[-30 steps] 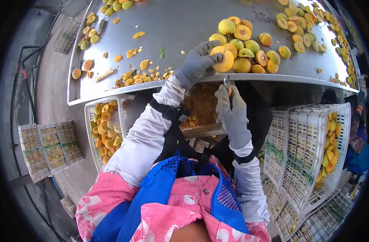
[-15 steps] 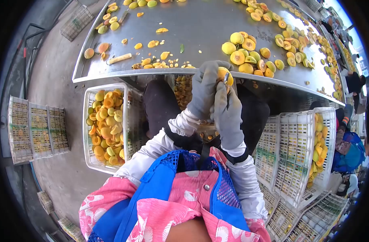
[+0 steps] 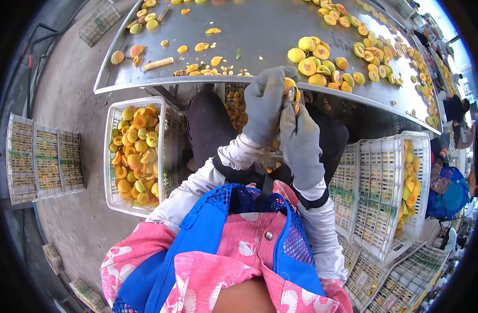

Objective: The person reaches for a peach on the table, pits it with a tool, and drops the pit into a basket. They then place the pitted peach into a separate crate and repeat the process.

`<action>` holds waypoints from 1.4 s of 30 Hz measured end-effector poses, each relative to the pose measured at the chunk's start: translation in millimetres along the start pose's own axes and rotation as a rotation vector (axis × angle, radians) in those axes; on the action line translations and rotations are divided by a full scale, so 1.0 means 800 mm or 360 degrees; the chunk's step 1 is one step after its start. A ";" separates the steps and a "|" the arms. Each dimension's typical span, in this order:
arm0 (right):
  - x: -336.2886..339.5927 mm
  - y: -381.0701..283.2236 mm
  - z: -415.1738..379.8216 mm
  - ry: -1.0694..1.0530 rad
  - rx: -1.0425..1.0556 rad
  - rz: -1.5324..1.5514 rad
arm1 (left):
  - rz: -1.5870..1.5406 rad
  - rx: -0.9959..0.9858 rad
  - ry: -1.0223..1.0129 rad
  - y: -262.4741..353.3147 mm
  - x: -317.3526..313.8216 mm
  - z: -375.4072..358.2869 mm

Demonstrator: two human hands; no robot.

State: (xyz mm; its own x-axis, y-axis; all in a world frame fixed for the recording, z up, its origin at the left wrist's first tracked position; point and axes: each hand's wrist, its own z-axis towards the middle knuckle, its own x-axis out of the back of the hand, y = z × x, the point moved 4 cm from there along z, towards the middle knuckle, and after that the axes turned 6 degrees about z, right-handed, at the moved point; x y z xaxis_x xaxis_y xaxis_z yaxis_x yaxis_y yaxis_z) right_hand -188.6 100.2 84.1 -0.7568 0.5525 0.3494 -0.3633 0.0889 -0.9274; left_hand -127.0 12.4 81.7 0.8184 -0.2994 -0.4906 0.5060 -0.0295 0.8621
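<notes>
My left hand (image 3: 266, 104), in a grey glove, is closed round a yellow fruit (image 3: 289, 84) just in front of the table's near edge. Beside it my right hand (image 3: 301, 146), gloved too, is closed on a small metal tool (image 3: 292, 94) whose curved end touches the fruit. The tool's handle is hidden by my fingers. Past my hands, whole and halved fruits (image 3: 308, 67) lie on the metal table (image 3: 239, 31). Fruit pieces and pits (image 3: 216, 61) are scattered near the table's edge, left of my hands.
A white crate (image 3: 109, 182) of halved fruit stands on the floor at left, and another fruit-filled crate (image 3: 380, 193) is at right. Stacked crates (image 3: 45, 159) stand farther left. A wooden-handled tool (image 3: 158, 63) lies on the table. Other people (image 3: 453, 193) are at far right.
The view has shifted slightly, so the table and crates appear higher. My right hand has tilted a little with the tool against the fruit; my left hand still holds the fruit.
</notes>
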 end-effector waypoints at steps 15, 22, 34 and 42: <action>-0.020 0.011 -0.014 -0.0427 -0.0574 0.0517 | 0.0674 0.0424 -0.0324 0.017 0.018 0.012; -0.020 -0.022 -0.019 -0.0509 -0.0917 0.0747 | 0.0031 0.0718 -0.0326 0.015 0.029 0.002; -0.020 -0.002 -0.021 -0.0886 -0.1421 0.0905 | 0.0517 0.0525 -0.0099 -0.020 0.038 0.000; -0.026 0.001 -0.018 -0.0724 -0.1467 0.0959 | 0.0279 0.0910 -0.0139 -0.034 0.038 0.001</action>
State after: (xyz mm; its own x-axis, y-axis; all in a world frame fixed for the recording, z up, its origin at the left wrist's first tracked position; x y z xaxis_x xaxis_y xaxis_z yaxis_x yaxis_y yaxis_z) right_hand -165.0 100.8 73.9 -0.8626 0.3812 -0.3326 0.5033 0.5805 -0.6400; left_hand -116.1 3.0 43.3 0.8387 -0.4226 -0.3436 0.1191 -0.4733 0.8728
